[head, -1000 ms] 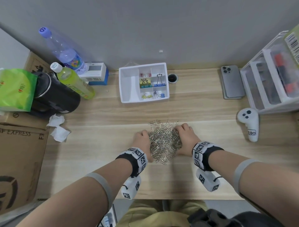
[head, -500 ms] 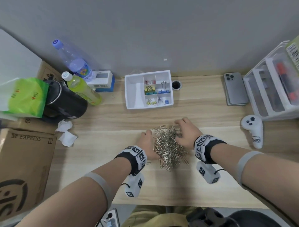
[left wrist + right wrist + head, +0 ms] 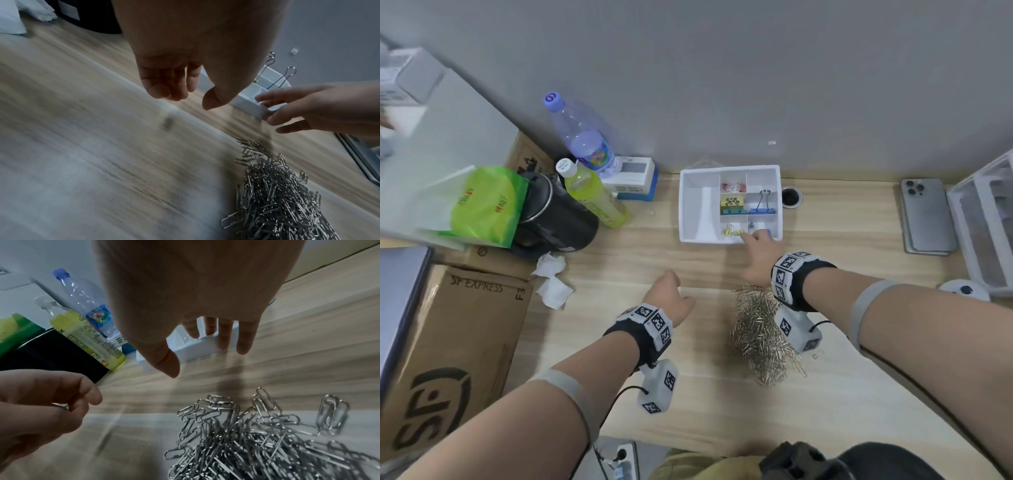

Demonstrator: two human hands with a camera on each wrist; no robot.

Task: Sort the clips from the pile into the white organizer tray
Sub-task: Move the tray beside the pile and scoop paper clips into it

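Observation:
A pile of silver paper clips (image 3: 760, 339) lies on the wooden desk, seen close up in the right wrist view (image 3: 257, 434). The white organizer tray (image 3: 697, 205) stands at the back by the wall and holds coloured clips in its small compartments; its long left compartment is bare. My right hand (image 3: 756, 250) reaches to the tray's front right corner, its straight fingers (image 3: 225, 335) touching the front wall (image 3: 201, 347). My left hand (image 3: 671, 298) hovers left of the pile with curled fingers, and a bit of silver wire (image 3: 60, 406) shows between them.
Two bottles (image 3: 592, 195), a black mug (image 3: 558, 219) and a green bag (image 3: 482, 205) crowd the back left. A cardboard box (image 3: 448, 342) and crumpled tissues (image 3: 551, 281) lie at the left. A phone (image 3: 924, 216), clear drawers (image 3: 983, 226) and a white controller (image 3: 962, 291) sit at the right.
Both hands have left the pile. The right hand has moved forward to the tray's front edge, and the left hand has drawn off to the left with its fingers curled.

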